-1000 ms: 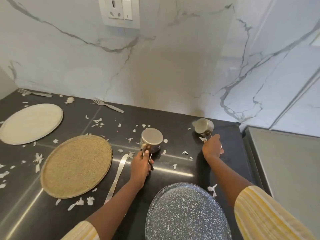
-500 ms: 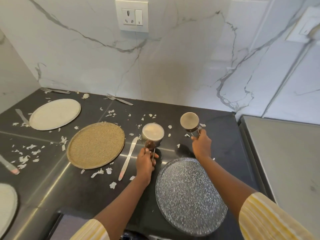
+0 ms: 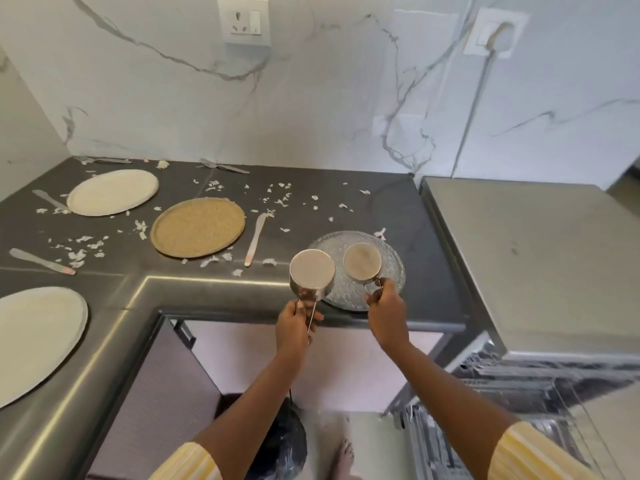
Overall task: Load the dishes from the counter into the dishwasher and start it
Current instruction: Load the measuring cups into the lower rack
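Note:
My left hand (image 3: 296,323) grips the thin handle of a steel cup (image 3: 311,273), held above the counter's front edge. My right hand (image 3: 385,308) pinches the handle of a second, smaller steel cup (image 3: 362,262) over a speckled glass plate (image 3: 394,268) on the dark counter (image 3: 363,209). A brown plate (image 3: 198,226), two cream plates (image 3: 112,192) (image 3: 34,341), knives (image 3: 254,239) (image 3: 40,261) and forks (image 3: 225,166) (image 3: 104,160) lie on the counter. The dishwasher (image 3: 519,258) stands at the right, its rack (image 3: 485,382) pulled out low right.
White scraps litter the counter. A marble wall with a socket (image 3: 246,19) and a plugged cable (image 3: 495,36) rises behind. Below the counter is an open recess; a dark bag (image 3: 280,441) and a bare foot (image 3: 343,457) are on the floor.
Both hands lifted the cups off the counter and drew them back toward me. The view pulled back and up, showing the counter's front edge, dishwasher and floor.

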A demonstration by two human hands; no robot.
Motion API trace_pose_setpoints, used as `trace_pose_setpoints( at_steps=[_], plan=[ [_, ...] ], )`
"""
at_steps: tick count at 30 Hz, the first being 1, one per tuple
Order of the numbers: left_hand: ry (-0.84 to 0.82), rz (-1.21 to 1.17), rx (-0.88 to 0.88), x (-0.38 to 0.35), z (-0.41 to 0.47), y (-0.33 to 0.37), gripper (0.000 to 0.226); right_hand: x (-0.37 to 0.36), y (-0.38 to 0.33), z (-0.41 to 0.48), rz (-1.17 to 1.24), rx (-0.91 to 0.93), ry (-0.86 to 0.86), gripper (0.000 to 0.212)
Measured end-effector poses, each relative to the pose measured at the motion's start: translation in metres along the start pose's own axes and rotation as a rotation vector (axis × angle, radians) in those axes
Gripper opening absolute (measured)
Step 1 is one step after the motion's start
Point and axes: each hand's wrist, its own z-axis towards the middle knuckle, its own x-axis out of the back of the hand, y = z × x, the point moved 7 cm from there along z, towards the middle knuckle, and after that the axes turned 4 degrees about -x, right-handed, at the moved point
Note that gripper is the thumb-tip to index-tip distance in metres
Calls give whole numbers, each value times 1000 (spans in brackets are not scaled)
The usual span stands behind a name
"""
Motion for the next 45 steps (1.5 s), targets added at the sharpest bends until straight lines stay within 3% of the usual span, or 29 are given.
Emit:
trace_pose_setpoints(
  at_steps=[8, 18, 26, 34, 45],
  plan=[
    [-147, 124, -31, -56, -96, -62, 23, 76, 102, -87, 39, -169, 96, 26],
    [-299, 298, 205, -178, -179, -212, 29, 183, 312, -186, 3, -614, 104, 29],
    [-353, 439, 321, -264, -207, -279, 23, 243, 428, -227, 17, -939, 166, 30],
    [-546, 807, 151, -337, -165, -333, 27, 223, 515, -216, 100, -1193, 75, 27],
    [-752, 1230, -30, -439, -61, -493, 31, 126, 633, -134, 301, -1285, 105, 28]
  ],
)
